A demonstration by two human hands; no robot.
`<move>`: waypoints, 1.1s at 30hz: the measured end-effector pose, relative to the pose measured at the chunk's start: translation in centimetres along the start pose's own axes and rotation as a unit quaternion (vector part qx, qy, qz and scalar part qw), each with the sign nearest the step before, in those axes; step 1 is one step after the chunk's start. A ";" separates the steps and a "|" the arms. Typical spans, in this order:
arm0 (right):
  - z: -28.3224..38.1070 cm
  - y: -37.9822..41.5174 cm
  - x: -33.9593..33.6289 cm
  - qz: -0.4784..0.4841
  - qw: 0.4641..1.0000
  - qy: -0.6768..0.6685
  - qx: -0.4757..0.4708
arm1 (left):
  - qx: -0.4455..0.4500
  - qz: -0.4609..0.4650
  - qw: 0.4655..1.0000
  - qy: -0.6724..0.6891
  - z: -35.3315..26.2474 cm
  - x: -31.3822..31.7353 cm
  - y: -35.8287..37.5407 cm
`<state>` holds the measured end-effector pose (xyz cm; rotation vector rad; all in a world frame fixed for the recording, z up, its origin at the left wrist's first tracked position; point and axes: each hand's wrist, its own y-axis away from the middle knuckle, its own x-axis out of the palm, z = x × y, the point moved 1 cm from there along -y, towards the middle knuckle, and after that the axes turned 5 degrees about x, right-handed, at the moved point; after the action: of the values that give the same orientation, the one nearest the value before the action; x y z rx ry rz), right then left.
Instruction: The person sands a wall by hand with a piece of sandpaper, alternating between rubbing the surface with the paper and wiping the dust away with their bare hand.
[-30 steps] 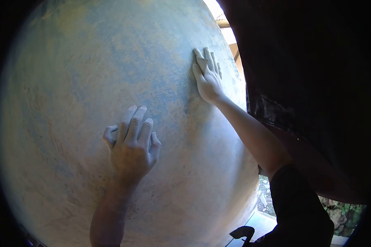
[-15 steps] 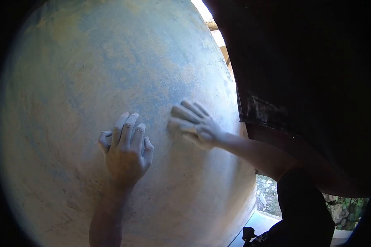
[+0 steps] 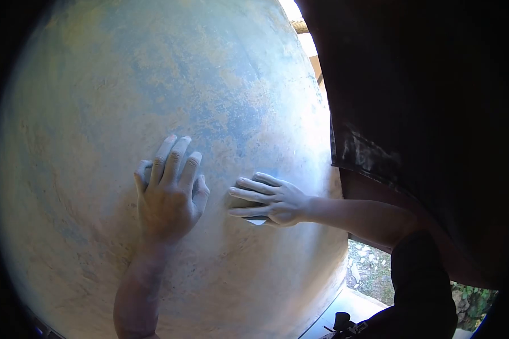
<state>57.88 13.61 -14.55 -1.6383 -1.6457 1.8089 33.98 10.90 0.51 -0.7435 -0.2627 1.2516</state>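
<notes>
A huge rounded form with a mottled blue-grey and tan surface fills most of the head view. Pale dust coats both hands. My left hand lies against its middle, fingers pointing up and spread a little, thumb to the right; whether anything is under the palm is hidden. To the right, my right hand reaches in sideways with its fingers pointing left. It presses a thin dark sheet flat on the surface; a pale corner shows below the thumb, and the rest is mostly covered.
Dark cloth hangs down the right side, close above my right forearm. Below it are a dark sleeve and stony ground. A pale flat surface with a small black object lies at the lower right.
My right hand has swept down across the surface and turned more level; the sheet's pale corner now shows. My left hand has shifted slightly upward. The view has moved a little.
</notes>
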 end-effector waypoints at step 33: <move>4.8 -9.4 -3.0 -0.329 0.907 -0.005 0.263 | -0.038 0.045 0.998 -0.001 6.3 -4.1 4.0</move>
<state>50.53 12.05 -6.53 -0.7226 -1.3113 1.6717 26.09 9.91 3.49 -0.8275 -0.2829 1.3344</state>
